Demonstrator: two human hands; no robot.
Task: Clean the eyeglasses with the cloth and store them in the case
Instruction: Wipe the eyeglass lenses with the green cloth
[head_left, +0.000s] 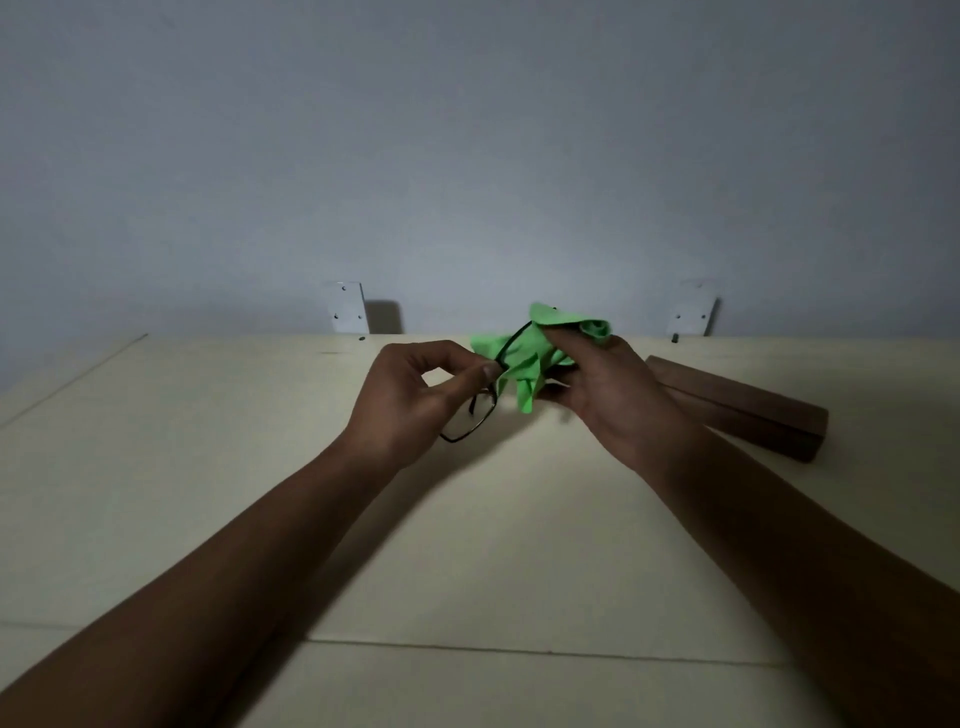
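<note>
Both bare forearms reach out over the pale cream desk (467, 545). The left hand (410, 400) pinches the thin black-rimmed eyeglasses (475, 423) between thumb and fingertips, at the frame near the middle, so one lens hangs low just above the desk surface. The right hand (608, 395) is closed around the crumpled bright green cleaning cloth (530, 353), which is bunched over the other lens — a stretch of dark rim shows against the green, the rest of that lens is hidden in the folds.

Just behind the right hand, lying flat on the desk, sits the long dark brown box-shaped case (753, 415). From here only its outside shows — whether it is shut, and whether anything lies in it, I cannot tell. Two small white metal brackets (347, 307) stand at the desk's far edge against the grey wall (467, 156).
</note>
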